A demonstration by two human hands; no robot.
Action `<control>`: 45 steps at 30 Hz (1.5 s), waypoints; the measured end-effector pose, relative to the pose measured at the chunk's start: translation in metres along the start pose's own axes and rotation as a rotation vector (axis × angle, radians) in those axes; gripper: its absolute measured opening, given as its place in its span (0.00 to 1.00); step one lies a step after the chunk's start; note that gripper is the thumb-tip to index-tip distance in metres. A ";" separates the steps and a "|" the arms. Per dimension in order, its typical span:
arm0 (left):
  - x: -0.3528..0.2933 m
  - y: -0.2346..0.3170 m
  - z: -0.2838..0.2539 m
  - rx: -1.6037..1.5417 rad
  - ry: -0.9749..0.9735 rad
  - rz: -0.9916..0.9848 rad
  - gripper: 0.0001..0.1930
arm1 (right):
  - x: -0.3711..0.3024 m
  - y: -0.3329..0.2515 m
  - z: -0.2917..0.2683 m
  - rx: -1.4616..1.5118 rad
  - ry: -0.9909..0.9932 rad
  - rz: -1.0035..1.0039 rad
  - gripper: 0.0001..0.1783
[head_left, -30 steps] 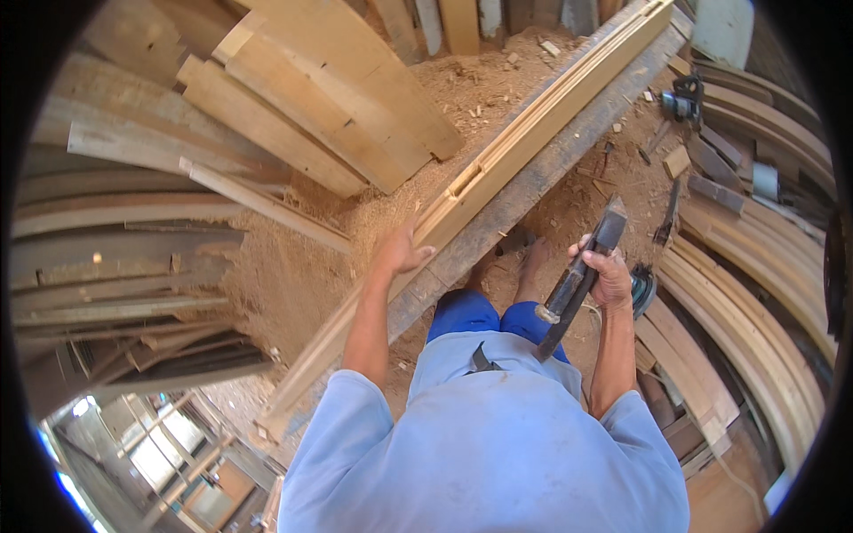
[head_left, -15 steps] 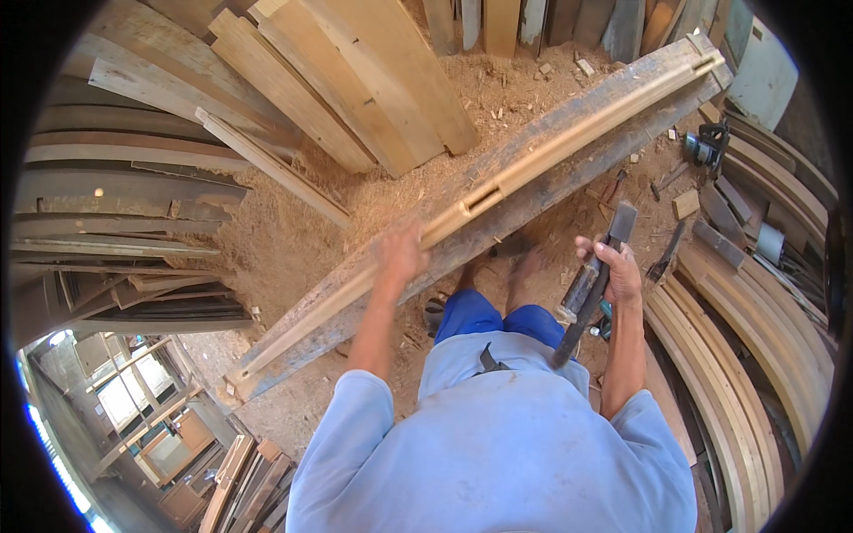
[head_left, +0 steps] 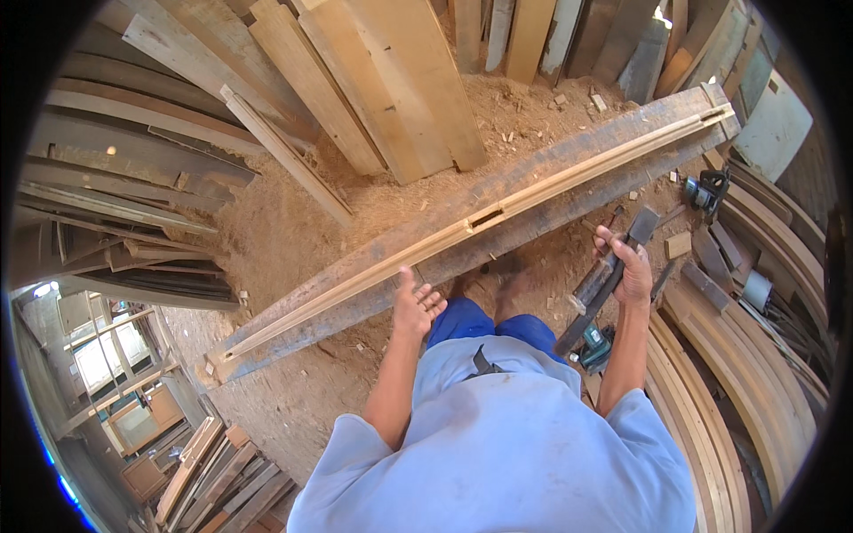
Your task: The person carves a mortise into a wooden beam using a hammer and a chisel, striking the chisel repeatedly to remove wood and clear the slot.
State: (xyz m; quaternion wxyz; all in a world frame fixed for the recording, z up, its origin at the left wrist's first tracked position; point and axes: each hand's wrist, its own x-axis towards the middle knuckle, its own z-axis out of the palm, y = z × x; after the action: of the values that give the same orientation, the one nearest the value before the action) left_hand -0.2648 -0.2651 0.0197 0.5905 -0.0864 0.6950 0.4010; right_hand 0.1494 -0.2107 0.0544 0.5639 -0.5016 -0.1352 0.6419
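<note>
A long pale wooden rail [head_left: 551,188] with moulded edges and slots cut in it lies along a thick, worn beam [head_left: 444,274]. My left hand [head_left: 418,306] hovers by the near side of the beam, fingers spread, holding nothing. To the right, my right hand [head_left: 631,266] grips a long dark bar-like tool [head_left: 582,322] with a broad, rectangular grey end. The same hand also holds a shorter round-bodied tool [head_left: 593,282] with a pale ring at its end. Fingers hide part of both tools, so their exact kinds are unclear.
Boards [head_left: 418,89] lean at the back, and more planks [head_left: 115,186] are stacked at left. A teal power tool [head_left: 595,345] lies beside my right forearm, another [head_left: 706,188] farther right. Long timbers [head_left: 746,355] lie at right. Shavings [head_left: 293,222] cover the floor.
My left hand has come off the rail and moved right and nearer to me, its fingers now spread. The right hand still holds both tools. The view has shifted slightly.
</note>
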 end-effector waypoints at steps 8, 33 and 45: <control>0.045 0.022 0.021 -0.631 0.159 0.139 0.27 | -0.014 -0.028 0.010 -0.231 -0.056 0.022 0.12; -0.168 0.103 -0.133 -0.737 0.252 1.442 0.30 | -0.026 -0.060 0.153 -1.203 -0.573 -0.023 0.18; -0.352 0.246 -0.188 -0.500 0.095 1.803 0.29 | -0.076 0.017 0.217 -0.927 -0.849 0.094 0.16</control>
State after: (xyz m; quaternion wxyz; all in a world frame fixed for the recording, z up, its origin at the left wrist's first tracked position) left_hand -0.4506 -0.3499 0.4417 -0.0081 0.3442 0.4167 0.8413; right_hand -0.0446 -0.1962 0.1788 0.1561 -0.4009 -0.5892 0.6839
